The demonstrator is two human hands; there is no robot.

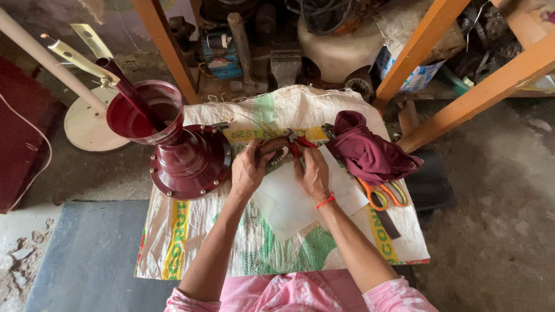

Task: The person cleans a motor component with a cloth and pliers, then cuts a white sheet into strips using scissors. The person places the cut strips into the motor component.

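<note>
My left hand (250,169) grips a small round dark part (274,148) with pale toothed edging, held just above a white sheet (292,202). My right hand (313,173), with a red thread at the wrist, closes on red-handled pliers (300,142) whose jaws meet that part. Both hands work close together over a woven sack cloth (191,242) spread on the floor.
A maroon fan body (188,159) with a funnel-shaped housing stands to the left on the cloth. A maroon rag (370,153) and orange-handled scissors (384,195) lie to the right. Orange wooden beams (480,92) cross the upper right; cluttered tools sit behind. A grey mat (87,254) lies lower left.
</note>
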